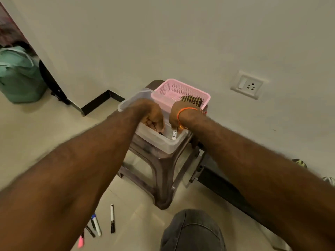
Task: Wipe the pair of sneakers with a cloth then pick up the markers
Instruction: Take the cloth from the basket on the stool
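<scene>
Both hands reach into a clear plastic tub [168, 144] on a brown stool [163, 171]. My left hand [152, 116] has curled fingers around a dark marker [160, 132] inside the tub. My right hand [175, 117], with an orange wristband, pinches a white marker [174, 134] that points down into the tub. Several markers lie on the floor at lower left: a black-and-white one [112, 218], a blue-capped white one [96, 224], a thin dark one [90, 231] and a pink one [81, 240]. A dark striped cloth [192, 100] lies in a pink basket [181, 91]. Sneaker parts [300, 163] show at the right edge.
The stool stands against a pale wall with a socket plate [247, 86]. A dark low shelf [223, 185] runs along the wall to the right. My knee in grey trousers [192, 230] is at the bottom. A green bag [20, 77] sits at far left by a doorway.
</scene>
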